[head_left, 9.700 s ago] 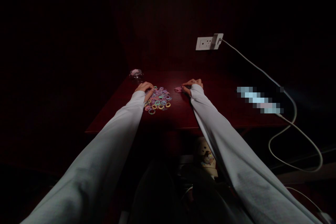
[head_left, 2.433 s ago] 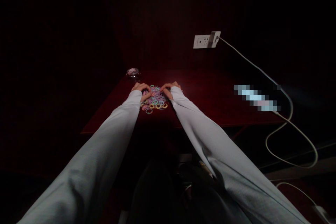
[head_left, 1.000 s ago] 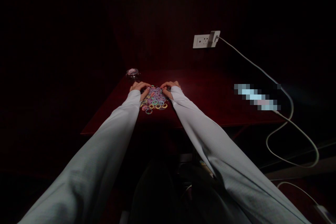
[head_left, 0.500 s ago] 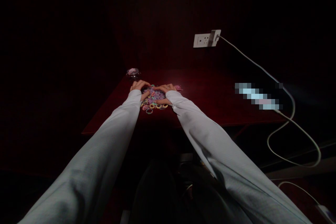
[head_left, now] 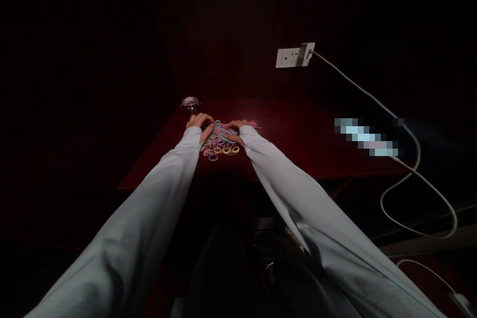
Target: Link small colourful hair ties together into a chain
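Observation:
A loose pile of small colourful hair ties (head_left: 220,134) lies on the dark red table, purple in the main, with yellow, green and pink ones among them. My left hand (head_left: 200,122) curves around the pile's left side, thumb and fingers apart. On the opposite side, my right hand (head_left: 236,128) rests at the pile with its thumb spread from the fingers. Neither hand shows anything clasped in it. Several yellow rings (head_left: 226,150) and a green ring (head_left: 213,158) lie at the near edge of the pile. Pink hair ties (head_left: 254,124) sit beyond my right hand.
A clear jar (head_left: 191,105) with something pink at its top stands behind my left hand. The wall holds a white socket (head_left: 289,57) with a charger and a white cable (head_left: 372,97). A pixelated object (head_left: 367,137) lies on the right of the table (head_left: 294,154).
My right hand has drawn back slightly to the right, and its thumb has moved away from the pile's middle, uncovering more hair ties. My left hand has hardly moved.

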